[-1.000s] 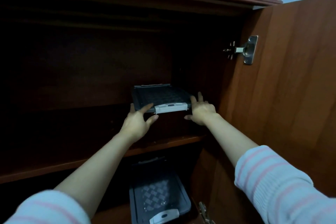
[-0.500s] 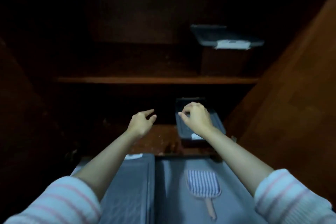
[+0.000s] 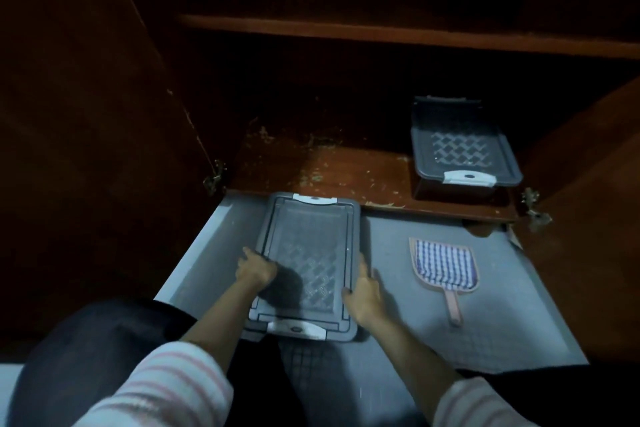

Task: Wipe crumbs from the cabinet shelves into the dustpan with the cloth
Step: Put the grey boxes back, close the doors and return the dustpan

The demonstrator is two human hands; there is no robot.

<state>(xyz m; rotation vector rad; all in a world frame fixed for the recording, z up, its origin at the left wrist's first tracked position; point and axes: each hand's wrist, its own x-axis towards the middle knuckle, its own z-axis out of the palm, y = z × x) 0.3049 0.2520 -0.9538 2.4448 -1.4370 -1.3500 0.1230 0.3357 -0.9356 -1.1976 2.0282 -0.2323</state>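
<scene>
While clearing the crumb-strewn bottom shelf (image 3: 329, 163), gripping grey box (image 3: 311, 246) on floor (image 3: 485, 340), left hand (image 3: 256, 269) and right hand (image 3: 365, 293) curled on its edges, next needing letting go and fetching cloth (image 3: 446, 263) lying on dustpan (image 3: 453, 308) nearby.

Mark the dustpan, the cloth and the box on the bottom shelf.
dustpan (image 3: 453, 308), head view, its pink handle.
cloth (image 3: 445, 263), head view, middle of the checked fabric.
box on the bottom shelf (image 3: 462, 149), head view, lid centre.
</scene>
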